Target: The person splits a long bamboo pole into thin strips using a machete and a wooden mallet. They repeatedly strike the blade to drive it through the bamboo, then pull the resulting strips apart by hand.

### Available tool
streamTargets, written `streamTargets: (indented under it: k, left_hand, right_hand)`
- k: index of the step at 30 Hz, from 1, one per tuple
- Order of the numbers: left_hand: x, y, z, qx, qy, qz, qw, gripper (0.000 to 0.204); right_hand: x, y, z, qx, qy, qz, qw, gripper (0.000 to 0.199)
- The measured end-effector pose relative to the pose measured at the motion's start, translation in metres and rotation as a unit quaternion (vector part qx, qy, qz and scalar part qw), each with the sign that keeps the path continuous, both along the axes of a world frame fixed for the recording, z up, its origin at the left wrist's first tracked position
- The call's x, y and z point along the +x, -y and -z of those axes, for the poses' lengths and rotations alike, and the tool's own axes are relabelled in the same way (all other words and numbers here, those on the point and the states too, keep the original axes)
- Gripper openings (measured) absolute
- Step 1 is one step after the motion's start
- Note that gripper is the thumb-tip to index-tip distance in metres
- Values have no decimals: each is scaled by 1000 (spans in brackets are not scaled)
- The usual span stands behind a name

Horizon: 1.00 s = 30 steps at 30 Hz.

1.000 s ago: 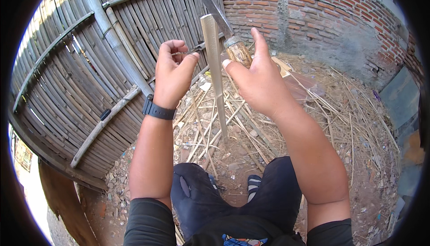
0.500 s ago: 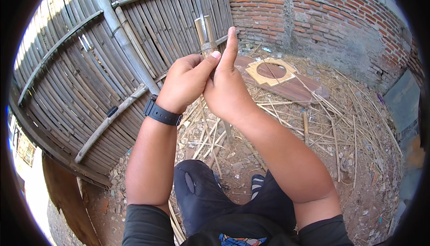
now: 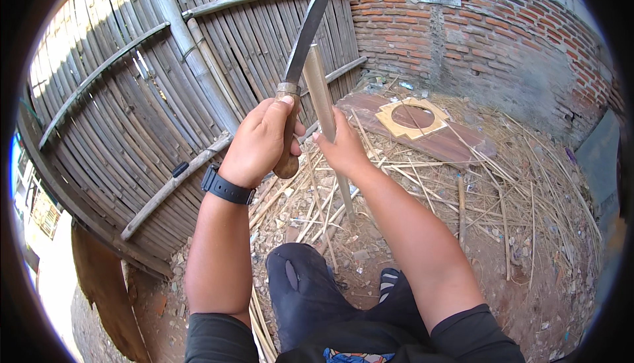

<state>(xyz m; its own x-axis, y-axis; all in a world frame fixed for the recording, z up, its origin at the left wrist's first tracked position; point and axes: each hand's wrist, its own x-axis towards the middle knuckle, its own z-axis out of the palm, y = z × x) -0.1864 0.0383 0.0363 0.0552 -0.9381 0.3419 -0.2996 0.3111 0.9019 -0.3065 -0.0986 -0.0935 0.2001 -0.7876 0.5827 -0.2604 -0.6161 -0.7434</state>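
- Nearest, the left hand [image 3: 261,135] has its grip closed around the wooden handle [image 3: 288,120] of a large knife, thumb laid up toward the metal collar. The knife is raised in front of the body, point upward and leaning slightly right.
- That handle looks thick, rounded and hard; bare wood should give fair friction, though sweat could make it slick. The rounded butt shows below the fingers, so a full wrap around the middle seems the sound hold.
- The right hand [image 3: 345,145] appears gripping the pale stick [image 3: 318,85] along its middle, thumb across the near side; the fingers are mostly hidden.
- The pale stick is upright, just right of the knife, its lower end down near the ground; whether it rests there I cannot tell. It looks light, stiff and dry, likely to split along its length. Edges could be splintery, so a steady hold on the broad faces, well below the blade, suits it.
- The dark blade [image 3: 308,33] widens before its curved tip. It is probably rigid and heavy toward the front, and not a place to take hold.
- Beyond, thin strips [image 3: 422,165] litter the ground, with a brown board [image 3: 456,148] farther back before a brick wall [image 3: 475,46].
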Motion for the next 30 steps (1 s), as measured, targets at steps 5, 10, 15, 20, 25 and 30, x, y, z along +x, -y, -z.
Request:
streamTargets:
  k: [5,10,15,20,25,30]
  left_hand:
    - [3,-12,2,-11,-37,-54,998,35]
    - [8,-11,13,-30,-22,-62,997,40]
    - [11,-12,16,-56,-26,-55,997,42]
    - [14,-15,13,-47,-25,-53,997,43]
    - [16,-15,14,-41,-24,-47,998,44]
    - [17,-17,12,-36,-10,-50,998,43]
  right_hand:
    - [10,1,0,17,-3,31,999,40]
    - [14,7,6,-8,9,60,998,31]
    - [13,8,6,-19,0,49,999,29]
    - [12,6,4,-17,-2,38,999,30]
    - [10,4,3,-11,0,34,999,31]
    - [9,4,2,-12,-16,41,999,32]
